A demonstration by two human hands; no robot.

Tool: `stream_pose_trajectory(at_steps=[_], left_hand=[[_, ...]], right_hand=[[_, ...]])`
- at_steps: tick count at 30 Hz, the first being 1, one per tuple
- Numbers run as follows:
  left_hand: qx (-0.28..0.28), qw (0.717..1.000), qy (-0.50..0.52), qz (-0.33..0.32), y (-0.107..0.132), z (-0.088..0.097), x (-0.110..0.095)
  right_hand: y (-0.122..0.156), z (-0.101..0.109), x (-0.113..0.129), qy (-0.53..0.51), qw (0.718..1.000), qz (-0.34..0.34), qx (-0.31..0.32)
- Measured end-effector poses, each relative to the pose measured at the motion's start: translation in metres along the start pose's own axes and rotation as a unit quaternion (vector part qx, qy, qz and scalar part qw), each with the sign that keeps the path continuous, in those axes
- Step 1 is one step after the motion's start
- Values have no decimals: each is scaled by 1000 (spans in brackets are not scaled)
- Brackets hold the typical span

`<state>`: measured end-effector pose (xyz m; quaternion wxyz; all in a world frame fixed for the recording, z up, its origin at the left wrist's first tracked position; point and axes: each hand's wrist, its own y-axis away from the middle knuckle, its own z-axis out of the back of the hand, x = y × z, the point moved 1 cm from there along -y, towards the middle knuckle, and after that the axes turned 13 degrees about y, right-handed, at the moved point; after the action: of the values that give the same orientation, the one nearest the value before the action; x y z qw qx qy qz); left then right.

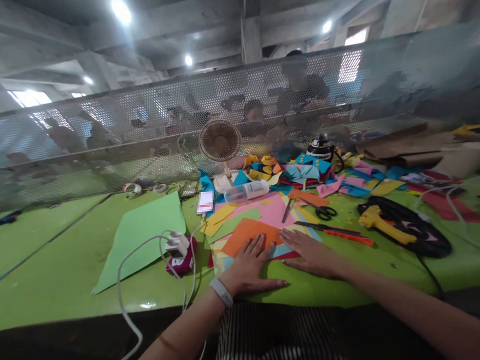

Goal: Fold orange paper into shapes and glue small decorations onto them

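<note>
My left hand (251,266) lies flat, fingers stretched forward, on an orange paper sheet (247,231) and the papers below it. My right hand (311,252) rests flat beside it, its fingertips near the orange sheet's right corner. Neither hand holds anything. Under the orange sheet is a loose pile of pink (272,208), yellow, green and blue paper. Just beyond my right hand lie black-handled scissors (325,212) with open blades. A red-handled cutting tool (348,237) and a long dark blade or strip (325,227) lie to their right.
On the left are a green sheet (145,236) and a purple power block (183,261) with white cables. Beyond the pile stand a clear bottle (247,191), a small fan (220,143) and folded paper pieces (301,171). A yellow glue gun (385,224) lies on a black tray (429,243).
</note>
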<state>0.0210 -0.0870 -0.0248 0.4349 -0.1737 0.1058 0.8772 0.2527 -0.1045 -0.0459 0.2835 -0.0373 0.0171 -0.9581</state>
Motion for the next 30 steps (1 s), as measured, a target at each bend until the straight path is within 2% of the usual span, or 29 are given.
stream_pose_trajectory(at_steps=[6,17,24,30], left_hand=[[0,1000,-4,2,-1,0,-1],[11,1000,-17,7,-2,3,-4],[-11,1000,-10,2,-2,-1,-1],[2,1000,-13,6,-3,0,-2]], right_hand=[[-2,-5,-4,-5,1000,3,-9],[1,6,1,-31,999,-9,9],[0,-1,-3,-21,1000,6,-14],[0,-4,-5,-15,1000,11,-20]])
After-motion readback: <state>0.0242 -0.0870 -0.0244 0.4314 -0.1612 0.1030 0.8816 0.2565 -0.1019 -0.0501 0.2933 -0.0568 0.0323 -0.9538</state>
